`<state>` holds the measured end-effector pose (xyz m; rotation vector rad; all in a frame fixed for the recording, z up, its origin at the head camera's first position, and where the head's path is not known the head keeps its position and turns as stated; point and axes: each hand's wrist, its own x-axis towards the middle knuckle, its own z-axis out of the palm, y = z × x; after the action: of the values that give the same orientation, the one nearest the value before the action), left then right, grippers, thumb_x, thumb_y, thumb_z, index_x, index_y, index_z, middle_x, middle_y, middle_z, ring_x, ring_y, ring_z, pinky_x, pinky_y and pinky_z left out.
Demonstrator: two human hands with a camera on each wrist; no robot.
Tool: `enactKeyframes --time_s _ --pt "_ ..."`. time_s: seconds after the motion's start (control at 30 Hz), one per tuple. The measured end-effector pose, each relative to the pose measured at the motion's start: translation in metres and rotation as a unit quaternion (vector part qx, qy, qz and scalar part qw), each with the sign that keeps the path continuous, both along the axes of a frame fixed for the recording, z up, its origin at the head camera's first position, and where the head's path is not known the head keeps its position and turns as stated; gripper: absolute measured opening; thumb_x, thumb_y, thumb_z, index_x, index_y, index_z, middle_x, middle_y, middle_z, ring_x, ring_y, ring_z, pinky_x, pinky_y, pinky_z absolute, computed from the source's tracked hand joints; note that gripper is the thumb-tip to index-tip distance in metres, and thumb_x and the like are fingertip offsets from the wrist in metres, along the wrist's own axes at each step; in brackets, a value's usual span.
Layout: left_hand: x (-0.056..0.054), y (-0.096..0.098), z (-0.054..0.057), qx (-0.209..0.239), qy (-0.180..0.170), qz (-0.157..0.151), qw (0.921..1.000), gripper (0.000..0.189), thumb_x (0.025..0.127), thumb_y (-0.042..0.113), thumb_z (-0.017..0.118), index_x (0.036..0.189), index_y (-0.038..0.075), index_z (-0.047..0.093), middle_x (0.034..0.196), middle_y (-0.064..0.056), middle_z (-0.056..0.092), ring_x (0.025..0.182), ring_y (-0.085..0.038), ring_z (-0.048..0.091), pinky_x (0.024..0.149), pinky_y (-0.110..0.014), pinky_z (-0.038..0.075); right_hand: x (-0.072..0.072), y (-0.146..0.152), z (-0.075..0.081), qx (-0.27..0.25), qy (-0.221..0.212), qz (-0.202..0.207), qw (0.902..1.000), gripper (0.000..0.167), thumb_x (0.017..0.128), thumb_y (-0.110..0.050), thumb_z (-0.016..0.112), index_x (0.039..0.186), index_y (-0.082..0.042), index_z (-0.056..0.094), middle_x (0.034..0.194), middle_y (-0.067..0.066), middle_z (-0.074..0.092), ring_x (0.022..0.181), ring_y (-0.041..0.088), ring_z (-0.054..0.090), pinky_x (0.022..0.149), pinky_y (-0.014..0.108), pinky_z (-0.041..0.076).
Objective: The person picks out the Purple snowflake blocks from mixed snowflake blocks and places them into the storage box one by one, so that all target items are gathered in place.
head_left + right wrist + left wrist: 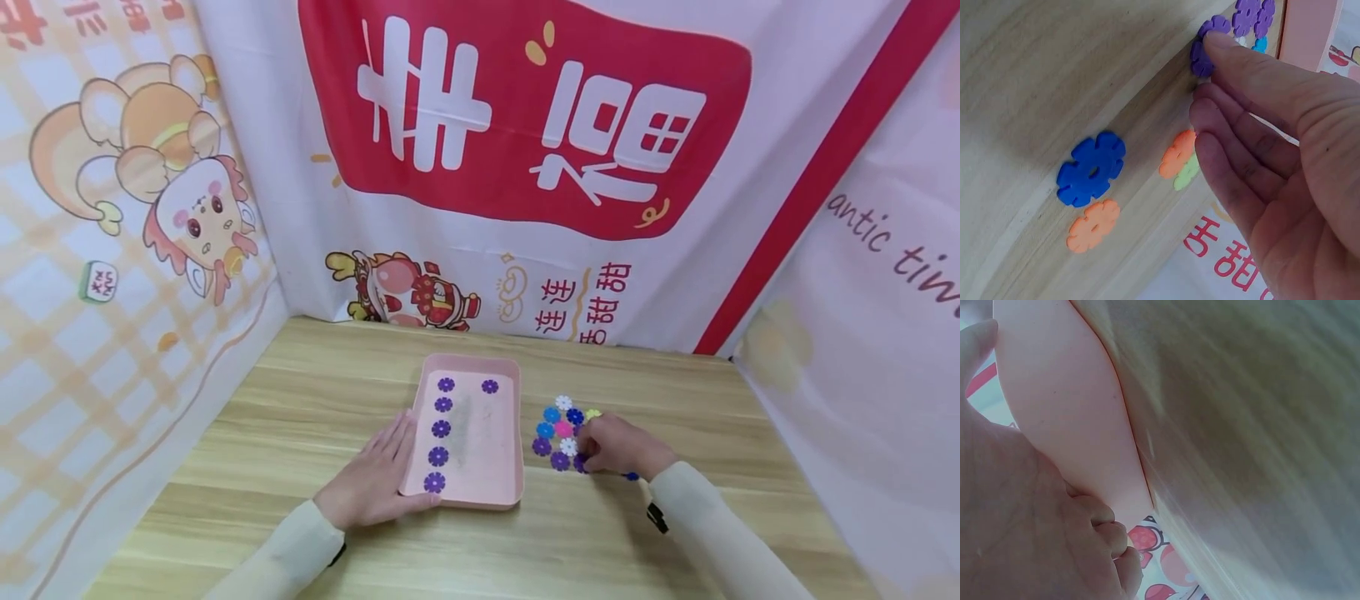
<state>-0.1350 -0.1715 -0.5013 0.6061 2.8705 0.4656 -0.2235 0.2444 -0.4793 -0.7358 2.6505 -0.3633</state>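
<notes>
My left hand [372,477] rests against the near left corner of a pink tray [507,502], fingers along the left wall and thumb at the front edge. The left wrist view shows that hand [1022,506] touching the outer tray wall [1066,381]. Inside the tray, several purple snowflake discs [438,456] form a column on the left; another purple one [490,387] lies at the far right. Right of the tray, my right hand [618,446] is over a group of loose discs. The right wrist view shows its thumb and index finger pinching a purple snowflake disc [1200,60].
Loose discs include pink [563,429], light blue [544,430], white [563,402] and yellow [593,413]. A dark blue disc [1091,169] and an orange disc [1093,226] lie apart from the others. Printed cloth [525,275] hangs behind the wooden table [247,467].
</notes>
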Motion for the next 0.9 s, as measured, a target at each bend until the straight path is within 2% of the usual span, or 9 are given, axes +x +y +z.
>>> enactKeyframes --time_s 0.23,0.43,0.63,0.9 --pt "0.0015 -0.0007 0.0018 0.003 -0.009 0.004 0.9999 0.122 0.092 0.081 0.056 0.167 -0.003 0.011 0.177 -0.022 0.005 0.166 -0.041 0.008 0.134 -0.058 0.018 -0.0051 0.0005 -0.0012 -0.016 -0.023 0.011 0.9995 0.010 0.088 -0.009 0.086 0.092 -0.016 0.080 0.088 -0.007 0.074 0.079 0.007 0.063 0.075 0.029 0.060" --pt "0.0011 0.0010 0.0008 0.005 -0.011 0.007 0.9999 0.122 0.092 0.082 0.055 0.168 -0.002 0.011 0.178 -0.021 0.004 0.166 -0.040 0.008 0.134 -0.058 0.018 -0.0083 -0.0015 0.0039 0.006 -0.039 -0.014 0.9991 0.011 0.088 -0.010 0.086 0.089 -0.019 0.079 0.087 -0.008 0.072 0.079 0.010 0.063 0.077 0.032 0.061" --pt "0.0008 0.0026 0.0004 0.002 -0.010 0.003 0.9999 0.121 0.092 0.081 0.055 0.168 -0.003 0.011 0.178 -0.022 0.005 0.166 -0.041 0.009 0.134 -0.058 0.018 -0.0044 -0.0065 0.0048 0.042 -0.029 -0.027 0.9983 0.016 0.083 -0.020 0.092 0.089 -0.018 0.077 0.082 -0.007 0.068 0.077 0.012 0.060 0.076 0.034 0.059" --pt "-0.0002 0.0025 0.0016 0.001 -0.013 0.007 0.9999 0.122 0.091 0.082 0.055 0.168 -0.002 0.011 0.178 -0.021 0.004 0.166 -0.040 0.010 0.134 -0.059 0.019 -0.0031 -0.0062 0.0040 0.031 -0.045 -0.047 0.9974 0.020 0.082 -0.019 0.093 0.088 -0.018 0.074 0.083 -0.005 0.066 0.079 0.014 0.060 0.076 0.034 0.056"
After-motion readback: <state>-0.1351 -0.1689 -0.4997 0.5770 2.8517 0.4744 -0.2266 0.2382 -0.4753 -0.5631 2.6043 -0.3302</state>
